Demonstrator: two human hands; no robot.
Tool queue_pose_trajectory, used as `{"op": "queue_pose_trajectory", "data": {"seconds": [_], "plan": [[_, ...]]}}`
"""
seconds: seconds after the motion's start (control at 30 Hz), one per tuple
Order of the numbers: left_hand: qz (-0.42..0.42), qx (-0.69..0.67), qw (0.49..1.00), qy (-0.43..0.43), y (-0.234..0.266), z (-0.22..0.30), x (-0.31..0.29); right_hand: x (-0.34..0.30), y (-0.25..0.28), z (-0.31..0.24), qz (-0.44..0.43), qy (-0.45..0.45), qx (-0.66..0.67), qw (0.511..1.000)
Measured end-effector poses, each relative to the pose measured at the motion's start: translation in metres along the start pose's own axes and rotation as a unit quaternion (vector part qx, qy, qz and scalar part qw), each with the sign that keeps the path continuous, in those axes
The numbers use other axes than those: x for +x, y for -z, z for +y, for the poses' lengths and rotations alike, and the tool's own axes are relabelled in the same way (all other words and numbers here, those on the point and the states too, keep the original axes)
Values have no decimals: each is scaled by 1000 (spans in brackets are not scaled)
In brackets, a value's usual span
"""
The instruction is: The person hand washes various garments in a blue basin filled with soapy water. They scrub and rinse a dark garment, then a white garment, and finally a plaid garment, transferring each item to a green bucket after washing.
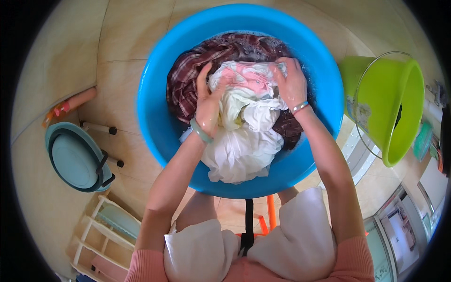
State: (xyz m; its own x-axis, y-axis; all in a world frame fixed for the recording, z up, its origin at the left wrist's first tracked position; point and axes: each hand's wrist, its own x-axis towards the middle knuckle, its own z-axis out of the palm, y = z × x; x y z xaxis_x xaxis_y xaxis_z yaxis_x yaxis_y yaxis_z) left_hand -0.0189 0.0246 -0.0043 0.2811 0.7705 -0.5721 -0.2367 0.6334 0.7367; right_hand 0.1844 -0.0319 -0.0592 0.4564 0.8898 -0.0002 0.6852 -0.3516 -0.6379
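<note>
A large blue basin (152, 108) holds wet laundry in sudsy water. My left hand (209, 103), with a pale green bangle at its wrist, holds the left side of a white garment with pink patches (256, 82); its thumb and fingers are spread around the cloth. On the garment's upper right edge my right hand (292, 87) is closed, a thin bracelet at the wrist. White cloth (242, 155) bunches toward the basin's near side. Behind and beside it lies a dark maroon plaid garment (182, 89), partly under water. Some fingertips are hidden by the fabric.
A lime green bucket (380, 103) with a wire handle lies tipped at the right. At the left are a stacked grey-green basin (75, 157) and a cream rack (89, 225). Orange stool legs (271, 211) show below the blue basin.
</note>
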Motion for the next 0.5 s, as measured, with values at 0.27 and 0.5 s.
{"op": "queue_pose_trajectory", "data": {"seconds": [0.27,0.5], "plan": [[-21,56,995,85,19,-39,28,4,-31,-10,-186,-70,-153,968],[-105,-121,979,128,11,1,13,-61,13,-113,-97,279,48,954]]}}
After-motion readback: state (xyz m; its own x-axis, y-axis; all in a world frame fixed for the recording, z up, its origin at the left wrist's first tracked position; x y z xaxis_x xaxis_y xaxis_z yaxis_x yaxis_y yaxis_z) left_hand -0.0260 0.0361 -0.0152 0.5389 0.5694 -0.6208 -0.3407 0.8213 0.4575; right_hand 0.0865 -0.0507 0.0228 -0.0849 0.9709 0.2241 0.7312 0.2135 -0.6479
